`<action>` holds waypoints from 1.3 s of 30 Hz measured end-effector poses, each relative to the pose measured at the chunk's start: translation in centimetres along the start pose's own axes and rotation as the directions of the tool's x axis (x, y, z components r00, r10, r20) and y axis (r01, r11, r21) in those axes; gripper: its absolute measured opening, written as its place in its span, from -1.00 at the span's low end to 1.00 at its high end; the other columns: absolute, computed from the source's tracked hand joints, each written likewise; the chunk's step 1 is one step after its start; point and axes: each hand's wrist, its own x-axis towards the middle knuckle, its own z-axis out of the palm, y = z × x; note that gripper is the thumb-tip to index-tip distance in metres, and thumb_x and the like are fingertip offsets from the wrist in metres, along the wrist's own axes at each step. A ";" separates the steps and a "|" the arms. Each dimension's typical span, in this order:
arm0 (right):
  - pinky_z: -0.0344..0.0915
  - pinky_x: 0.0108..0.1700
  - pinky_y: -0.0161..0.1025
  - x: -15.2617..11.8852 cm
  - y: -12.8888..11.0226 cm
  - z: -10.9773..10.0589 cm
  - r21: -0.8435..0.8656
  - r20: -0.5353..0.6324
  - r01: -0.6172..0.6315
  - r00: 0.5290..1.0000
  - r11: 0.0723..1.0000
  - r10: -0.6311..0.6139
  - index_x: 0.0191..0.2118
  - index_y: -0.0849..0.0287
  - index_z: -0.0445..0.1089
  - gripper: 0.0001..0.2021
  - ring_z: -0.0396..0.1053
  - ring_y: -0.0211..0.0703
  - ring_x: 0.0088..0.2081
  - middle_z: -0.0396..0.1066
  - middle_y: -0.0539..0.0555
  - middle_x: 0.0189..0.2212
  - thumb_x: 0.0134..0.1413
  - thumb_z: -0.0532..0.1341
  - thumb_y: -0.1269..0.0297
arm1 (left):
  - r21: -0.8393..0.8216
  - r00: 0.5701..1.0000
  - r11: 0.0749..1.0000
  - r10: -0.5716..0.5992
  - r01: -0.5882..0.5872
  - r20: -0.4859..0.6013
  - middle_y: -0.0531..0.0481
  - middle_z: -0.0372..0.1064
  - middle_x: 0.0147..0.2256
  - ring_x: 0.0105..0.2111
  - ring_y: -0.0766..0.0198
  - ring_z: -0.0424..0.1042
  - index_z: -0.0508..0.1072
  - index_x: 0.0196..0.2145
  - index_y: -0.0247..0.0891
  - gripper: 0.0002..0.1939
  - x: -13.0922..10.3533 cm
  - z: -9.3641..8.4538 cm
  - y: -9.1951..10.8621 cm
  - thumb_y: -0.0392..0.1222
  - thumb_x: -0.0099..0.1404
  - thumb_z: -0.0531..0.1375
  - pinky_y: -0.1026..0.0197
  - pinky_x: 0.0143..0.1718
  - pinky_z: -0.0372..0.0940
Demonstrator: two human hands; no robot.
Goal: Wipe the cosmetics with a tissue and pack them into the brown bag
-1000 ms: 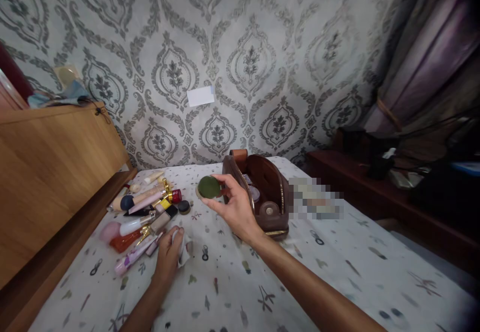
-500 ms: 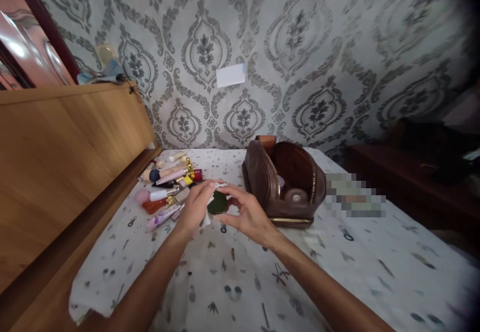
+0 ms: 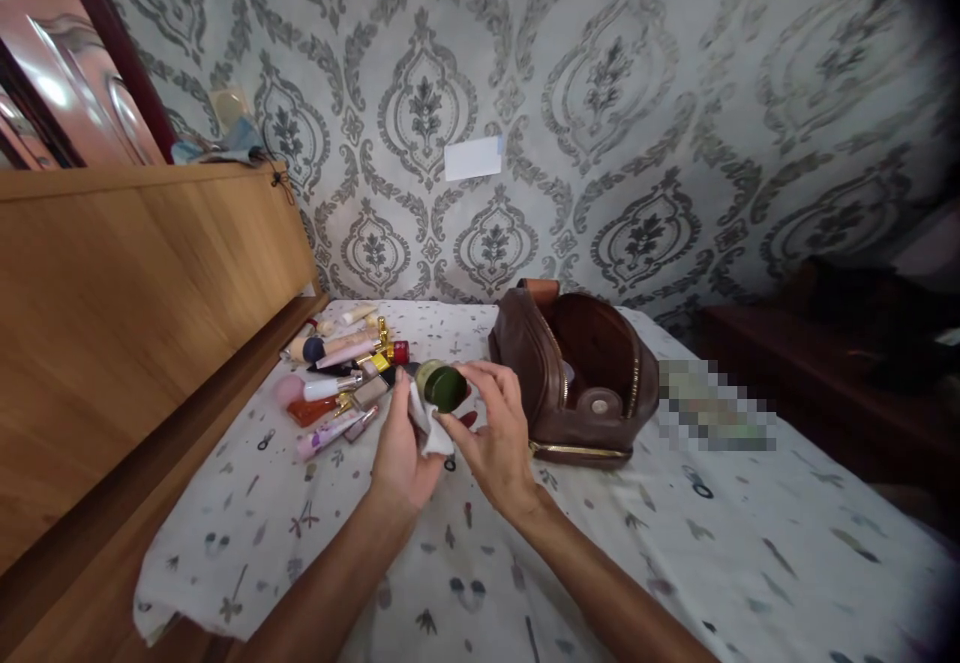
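A small round jar with a dark green end (image 3: 446,389) is held up between my two hands, above the patterned cloth. My left hand (image 3: 401,448) grips a white wipe (image 3: 433,433) that lies against the jar's near left side. The fingers and thumb of my right hand (image 3: 496,433) are curled around the jar's right side. Left of my hands lies a group of cosmetics and brushes (image 3: 330,383). A brown leather bag (image 3: 517,343) stands unzipped just to the right, with a few items inside.
A wooden panel (image 3: 150,313) borders the cloth (image 3: 465,543) on the left. Behind stands a patterned wall (image 3: 360,123) with a white card (image 3: 473,158). A blurred-out patch (image 3: 720,408) lies right of the bag, and dark red furniture (image 3: 780,373) is beyond.
The jar has been tilted and raised slightly, showing more of its green end and side. My left hand has turned and moved a little to the right. The view has shifted slightly.
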 end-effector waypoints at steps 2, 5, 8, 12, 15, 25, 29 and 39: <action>0.25 0.04 0.11 -0.2 -0.1 -0.4 -0.111 0.015 0.030 0.999 0.993 -0.029 -0.03 0.09 0.37 -0.66 0.27 0.14 -0.01 0.30 0.21 -0.06 0.02 0.27 0.32 | 0.023 0.998 0.997 0.070 -0.070 -0.006 0.01 0.54 -0.26 -0.21 0.23 0.50 0.51 -0.27 -0.22 -0.58 -0.4 0.0 -0.2 0.19 0.12 0.29 0.28 -0.24 0.36; 0.20 0.11 0.11 -0.2 -0.3 -1.0 -0.034 0.153 0.077 0.986 0.996 -0.071 0.01 0.10 0.31 -0.63 0.23 0.14 0.10 0.28 0.22 0.04 0.03 0.24 0.39 | 0.087 0.992 0.989 0.123 -0.120 -0.029 0.02 0.52 -0.35 -0.31 0.25 0.49 0.48 -0.30 -0.26 -0.53 -0.5 -0.2 -0.1 0.21 0.06 0.32 0.28 -0.31 0.34; 0.20 0.16 0.00 0.3 -0.5 -1.9 0.212 0.357 0.011 0.930 0.977 -0.088 0.12 0.09 0.22 -0.54 0.23 0.04 0.16 0.26 0.19 0.13 0.09 0.27 0.32 | 0.002 0.999 1.000 0.001 -0.001 -0.038 0.10 0.45 -0.49 -0.54 0.35 0.42 0.44 -0.34 -0.25 -0.49 0.1 -0.6 0.6 0.28 0.02 0.30 0.33 -0.56 0.23; 0.25 0.09 -0.11 1.2 -0.2 -2.8 0.300 0.422 -0.038 0.902 0.953 -0.097 0.16 0.04 0.25 -0.55 0.30 -0.07 0.04 0.32 0.12 0.02 0.17 0.25 0.26 | 0.019 0.983 0.984 -0.178 0.177 0.042 0.16 0.27 -0.70 -0.77 0.44 0.18 0.32 -0.52 -0.24 -0.47 0.6 -1.0 1.2 0.34 0.04 0.25 0.36 -0.76 -0.04; 0.31 -0.04 -0.14 1.4 0.0 -2.7 0.263 0.398 -0.052 0.915 0.964 -0.059 0.10 0.05 0.34 -0.59 0.33 -0.09 -0.11 0.33 0.09 -0.16 0.13 0.29 0.20 | 0.066 0.967 0.967 -0.248 0.245 0.050 0.18 0.15 -0.78 -0.81 0.44 0.10 0.25 -0.58 -0.22 -0.44 0.5 -1.2 1.0 0.37 0.06 0.22 0.35 -0.78 -0.07; 0.31 -0.04 -0.10 0.2 -0.5 -1.7 0.123 0.321 0.010 0.946 0.992 -0.049 -0.01 0.08 0.33 -0.67 0.36 0.00 -0.09 0.42 0.11 -0.13 0.10 0.29 0.22 | 0.152 0.990 0.985 0.096 -0.079 -0.105 0.06 0.46 -0.46 -0.42 0.30 0.43 0.45 -0.41 -0.26 -0.53 0.9 -1.3 0.1 0.26 0.10 0.26 0.28 -0.35 0.28; 0.33 -0.12 -0.05 -0.5 -1.1 -0.7 -0.108 0.207 0.058 0.978 0.992 -0.035 -0.04 0.08 0.36 -0.69 0.32 0.05 -0.17 0.34 0.12 -0.24 0.06 0.28 0.29 | 0.283 0.980 0.946 0.186 -0.158 -0.073 -0.01 0.49 -0.34 -0.29 0.23 0.45 0.51 -0.33 -0.26 -0.49 0.8 -1.4 -0.1 0.29 0.20 0.13 0.23 -0.22 0.28; 0.31 0.04 -0.07 -1.7 -0.2 -0.5 0.214 0.357 0.008 0.930 0.977 -0.086 0.21 0.03 0.21 -0.56 0.32 -0.01 0.02 0.31 0.17 0.02 0.23 0.17 0.25 | 0.287 0.967 0.942 0.217 -0.173 -0.130 0.03 0.42 -0.37 -0.36 0.28 0.40 0.50 -0.38 -0.24 -0.58 1.6 -2.7 0.1 0.20 0.22 0.15 0.27 -0.34 0.28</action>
